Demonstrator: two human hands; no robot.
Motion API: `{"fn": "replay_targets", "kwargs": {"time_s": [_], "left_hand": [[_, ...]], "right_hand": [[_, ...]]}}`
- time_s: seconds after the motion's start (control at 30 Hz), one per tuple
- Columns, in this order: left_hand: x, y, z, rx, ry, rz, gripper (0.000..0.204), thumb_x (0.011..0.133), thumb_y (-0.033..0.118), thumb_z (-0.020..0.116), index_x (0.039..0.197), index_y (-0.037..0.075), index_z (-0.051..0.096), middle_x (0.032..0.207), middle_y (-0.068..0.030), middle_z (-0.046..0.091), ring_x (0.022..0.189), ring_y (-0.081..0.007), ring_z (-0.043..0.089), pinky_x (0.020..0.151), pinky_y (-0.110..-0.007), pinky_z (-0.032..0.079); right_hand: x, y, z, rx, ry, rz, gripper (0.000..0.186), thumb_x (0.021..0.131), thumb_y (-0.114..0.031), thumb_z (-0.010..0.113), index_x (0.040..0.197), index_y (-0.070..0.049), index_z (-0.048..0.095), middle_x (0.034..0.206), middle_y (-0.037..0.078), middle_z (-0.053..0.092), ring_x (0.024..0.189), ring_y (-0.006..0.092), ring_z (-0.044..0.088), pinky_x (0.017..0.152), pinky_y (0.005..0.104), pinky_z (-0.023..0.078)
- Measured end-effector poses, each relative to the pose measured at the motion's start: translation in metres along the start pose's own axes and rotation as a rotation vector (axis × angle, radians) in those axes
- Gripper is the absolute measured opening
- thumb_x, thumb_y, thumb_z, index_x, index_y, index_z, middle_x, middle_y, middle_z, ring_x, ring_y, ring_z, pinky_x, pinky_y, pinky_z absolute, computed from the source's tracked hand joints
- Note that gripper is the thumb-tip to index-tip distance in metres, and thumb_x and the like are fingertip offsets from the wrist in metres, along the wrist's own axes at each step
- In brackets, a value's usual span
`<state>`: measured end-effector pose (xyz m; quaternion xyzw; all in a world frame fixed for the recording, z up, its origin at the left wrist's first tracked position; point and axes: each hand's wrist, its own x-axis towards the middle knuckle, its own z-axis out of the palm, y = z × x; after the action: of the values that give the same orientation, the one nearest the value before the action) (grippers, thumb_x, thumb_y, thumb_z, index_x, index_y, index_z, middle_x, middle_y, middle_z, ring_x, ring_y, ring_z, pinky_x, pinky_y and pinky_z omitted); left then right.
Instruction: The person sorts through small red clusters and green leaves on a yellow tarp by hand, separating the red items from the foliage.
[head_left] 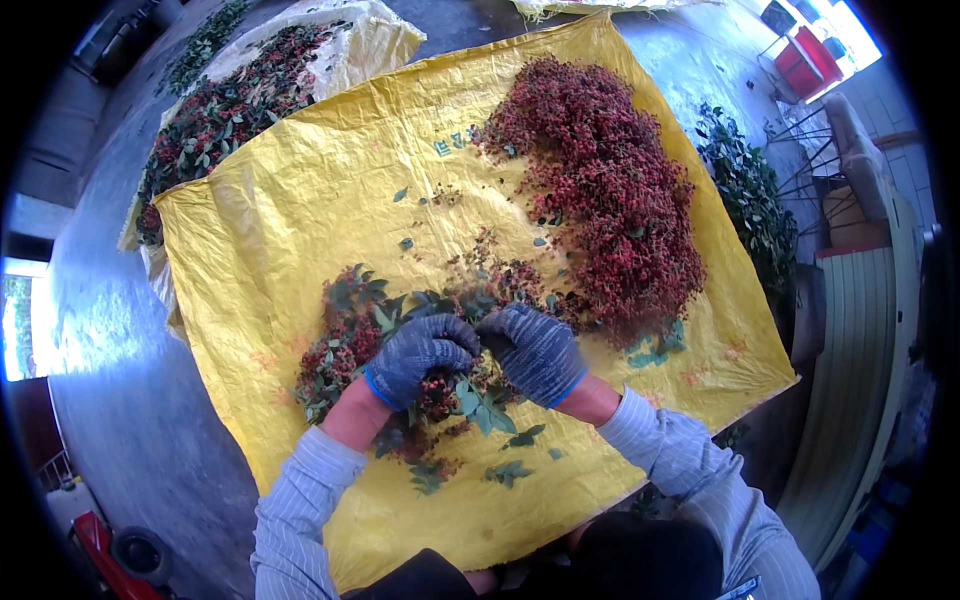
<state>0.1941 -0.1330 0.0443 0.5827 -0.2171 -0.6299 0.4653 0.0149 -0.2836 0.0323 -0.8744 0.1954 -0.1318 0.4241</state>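
Observation:
Both my hands wear grey knit gloves with blue cuffs and meet over a small heap of leafy red berry sprigs (345, 340), which look like fresh Sichuan pepper. My left hand (425, 355) is closed around a berry sprig (438, 392), whose berries and leaves show below the fingers. Close beside it, my right hand (535, 355) has its fingers pinched together; whatever is between them is hidden. A large pile of picked red berries (610, 190) with few leaves lies beyond my right hand. Loose leaves (508, 472) are scattered nearer to me. Everything rests on a yellow woven sheet (300, 190).
At the far left, another heap of leafy berry sprigs (235, 115) lies on a pale sheet (385, 40). Green leafy cuttings (745, 180) are piled on the floor at the right. A red container (808, 65) stands at the back right, and a red wheeled machine (105, 555) at the lower left.

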Motion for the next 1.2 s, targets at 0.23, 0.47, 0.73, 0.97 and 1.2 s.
{"fn": "replay_targets", "kwargs": {"time_s": [0.23, 0.47, 0.73, 0.97, 1.2], "left_hand": [[0.003, -0.003, 0.002, -0.151, 0.143, 0.173, 0.021, 0.089, 0.011, 0.076, 0.109, 0.004, 0.073, 0.107, -0.0033, 0.071, 0.103, -0.0137, 0.066, 0.094, -0.029, 0.052], [0.004, -0.003, -0.003, -0.154, 0.174, 0.141, 0.024, 0.094, 0.007, 0.075, 0.117, 0.002, 0.069, 0.107, -0.0051, 0.073, 0.097, -0.0128, 0.067, 0.089, -0.028, 0.056], [0.006, -0.005, -0.006, -0.188, 0.175, 0.094, 0.024, 0.094, 0.005, 0.075, 0.116, 0.0, 0.069, 0.107, -0.0047, 0.073, 0.097, -0.0118, 0.068, 0.088, -0.027, 0.056], [0.007, -0.013, -0.008, 0.038, 0.13, 0.159, 0.023, 0.091, 0.004, 0.078, 0.112, 0.0, 0.071, 0.103, -0.0047, 0.073, 0.097, -0.012, 0.068, 0.087, -0.028, 0.056], [0.01, -0.012, -0.001, -0.051, 0.14, 0.107, 0.021, 0.089, 0.005, 0.078, 0.108, 0.0, 0.071, 0.1, -0.0054, 0.073, 0.095, -0.0138, 0.068, 0.087, -0.029, 0.056]], "right_hand": [[-0.001, 0.021, -0.02, 0.562, -0.136, 0.442, 0.02, 0.1, -0.015, 0.074, 0.116, -0.003, 0.075, 0.096, 0.006, 0.078, 0.08, 0.0112, 0.07, 0.071, 0.0319, 0.058], [0.0, -0.011, -0.016, 0.574, -0.395, 0.639, 0.04, 0.097, -0.034, 0.08, 0.117, 0.0, 0.076, 0.091, 0.004, 0.076, 0.081, 0.0098, 0.066, 0.075, 0.0298, 0.055], [0.001, -0.011, -0.018, 0.484, -0.276, 0.589, 0.034, 0.096, -0.031, 0.081, 0.113, -0.001, 0.078, 0.093, 0.006, 0.078, 0.083, 0.009, 0.065, 0.078, 0.0327, 0.055], [-0.001, -0.006, -0.015, 0.489, -0.168, 0.519, 0.023, 0.096, -0.022, 0.08, 0.106, -0.002, 0.079, 0.081, 0.0, 0.072, 0.074, 0.0057, 0.06, 0.067, 0.0295, 0.052], [0.0, -0.004, -0.014, 0.469, -0.161, 0.641, 0.029, 0.095, -0.027, 0.077, 0.11, -0.002, 0.079, 0.088, 0.011, 0.078, 0.08, 0.0142, 0.071, 0.078, 0.033, 0.057]]}}
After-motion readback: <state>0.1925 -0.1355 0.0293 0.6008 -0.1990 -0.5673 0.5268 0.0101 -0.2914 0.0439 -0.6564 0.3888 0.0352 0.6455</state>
